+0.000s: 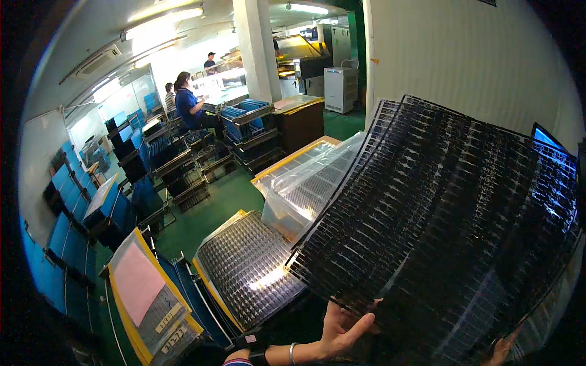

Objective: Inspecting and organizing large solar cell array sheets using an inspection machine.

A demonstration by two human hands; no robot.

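Note:
A large dark film sheet (pixel 439 226) with rows of fine clear patterning fills the right of the view, tilted up in front of me. Along its upper left, a second edge shows, so more than one sheet may be stacked. My left hand (pixel 343 328) grips the lower left edge, thumb in front and fingers partly behind; a bangle circles that wrist. At the lower right, a small part of my right hand (pixel 503 349) shows at the sheet's bottom edge, its fingers mostly hidden.
Left of the sheet lies a yellow-edged stack with a gridded dark film (pixel 250 262). Beyond it sits a clear plastic-covered stack (pixel 311 183). A yellow-framed stack (pixel 149 293) carries a pink paper. Racks of blue-edged panels (pixel 247 125) and a seated person in blue (pixel 188 104) are farther back.

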